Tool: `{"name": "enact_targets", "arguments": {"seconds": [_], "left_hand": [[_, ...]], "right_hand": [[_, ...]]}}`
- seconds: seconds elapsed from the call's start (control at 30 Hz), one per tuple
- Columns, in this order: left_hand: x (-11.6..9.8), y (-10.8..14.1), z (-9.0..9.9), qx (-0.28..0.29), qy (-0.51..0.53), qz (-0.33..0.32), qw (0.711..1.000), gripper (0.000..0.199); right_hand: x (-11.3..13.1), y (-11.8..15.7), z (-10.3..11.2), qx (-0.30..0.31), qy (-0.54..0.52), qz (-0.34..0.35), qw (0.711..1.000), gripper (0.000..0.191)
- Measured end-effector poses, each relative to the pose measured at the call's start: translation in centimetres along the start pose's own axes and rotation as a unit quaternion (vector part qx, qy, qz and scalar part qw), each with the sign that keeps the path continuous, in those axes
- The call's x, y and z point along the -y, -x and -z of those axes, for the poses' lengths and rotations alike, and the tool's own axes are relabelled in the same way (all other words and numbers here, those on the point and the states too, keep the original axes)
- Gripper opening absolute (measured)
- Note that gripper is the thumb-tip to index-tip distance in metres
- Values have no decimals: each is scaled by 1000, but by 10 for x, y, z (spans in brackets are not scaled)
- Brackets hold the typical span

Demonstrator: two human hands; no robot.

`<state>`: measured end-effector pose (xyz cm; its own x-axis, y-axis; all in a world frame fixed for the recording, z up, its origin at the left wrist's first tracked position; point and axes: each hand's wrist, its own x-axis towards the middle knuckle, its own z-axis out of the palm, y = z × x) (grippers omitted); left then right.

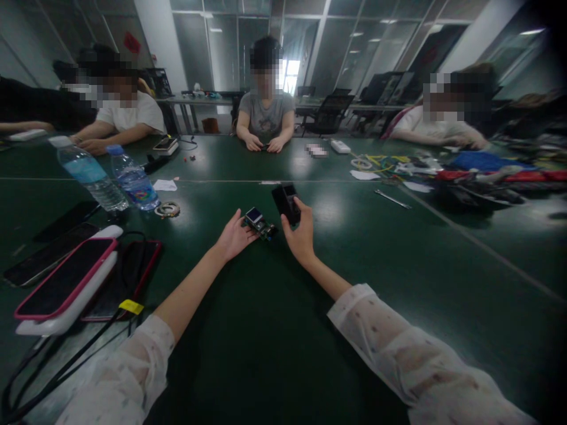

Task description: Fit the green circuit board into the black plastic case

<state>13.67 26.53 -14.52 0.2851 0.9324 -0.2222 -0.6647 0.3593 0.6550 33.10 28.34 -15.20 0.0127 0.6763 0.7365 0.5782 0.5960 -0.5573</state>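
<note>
sheer white sleeves (376,336) come in nearest, over the green bench (261,354), leading to two bare hands held out toward its far edge. the left hand (234,237) is palm up, fingers and thumb apart, its fingertips under or against a small circuit board (261,223) with a little screen; whether the board also touches the bench cannot be told. the right hand (300,231), just right of it, has thumb and fingers clamped on a black case (286,203), which is tilted and apart from the board. toward the bench's left edge, a pink-edged phone (68,280) lies on a white block (95,289), beside a red-edged phone (137,274) and black cables (88,341) with a yellow tag (132,306). farther up that side are two water bottles (110,180) and a small coil (167,209). a thin metal tool (392,199) lies right of the hands, near a heap of wires (390,165) toward the far right corner. three people (266,112) sit along the far edge.
</note>
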Motion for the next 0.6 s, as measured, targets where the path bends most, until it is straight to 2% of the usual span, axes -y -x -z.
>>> {"name": "enact_targets", "arguments": {"seconds": [0.13,0.37,0.6], "left_hand": [[0,0,0,2,-1,-3,1000,73],[1,0,0,-3,-1,-5,1000,71],[0,-1,1,-5,3,0,1000,70]], "right_hand": [[-9,-1,-3,8,21,-20,1000,49],[-8,2,-5,49,62,-21,997,51],[-18,8,-11,157,140,-56,976,57]]}}
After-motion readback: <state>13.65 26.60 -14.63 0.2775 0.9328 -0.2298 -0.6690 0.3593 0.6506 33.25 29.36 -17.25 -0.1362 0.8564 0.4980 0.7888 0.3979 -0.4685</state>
